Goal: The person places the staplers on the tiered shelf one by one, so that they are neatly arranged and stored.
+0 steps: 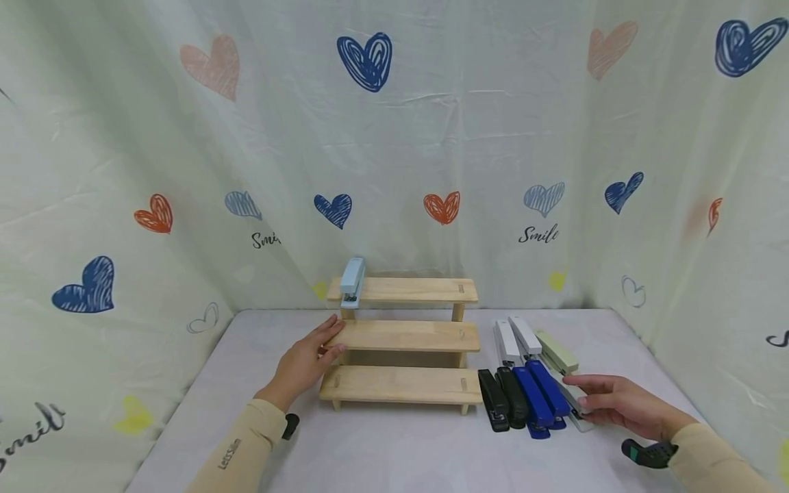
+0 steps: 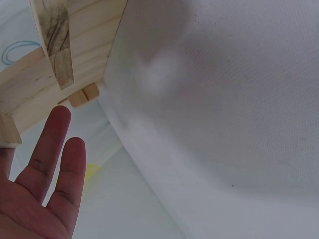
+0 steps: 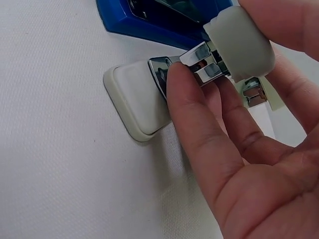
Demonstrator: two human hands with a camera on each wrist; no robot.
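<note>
A three-tier wooden stand (image 1: 401, 335) stands on the table. My left hand (image 1: 308, 356) holds the left end of its middle board between thumb and fingers; two other fingers (image 2: 70, 184) stretch out below the wood in the left wrist view. My right hand (image 1: 622, 404) pinches the front end of a pale grey-white stapler (image 3: 244, 47), the rightmost in the front row. Its base (image 3: 137, 102) rests on the table, and the metal magazine shows between the two parts. A light blue stapler (image 1: 352, 281) lies across the top board's left end.
Left of the held stapler are two blue staplers (image 1: 545, 387) and two black staplers (image 1: 494, 400), beside the stand's right end. Behind them lie two white staplers (image 1: 525, 335) and a pale green stapler (image 1: 557, 351). A heart-printed curtain (image 1: 401, 137) surrounds the table (image 1: 419, 459).
</note>
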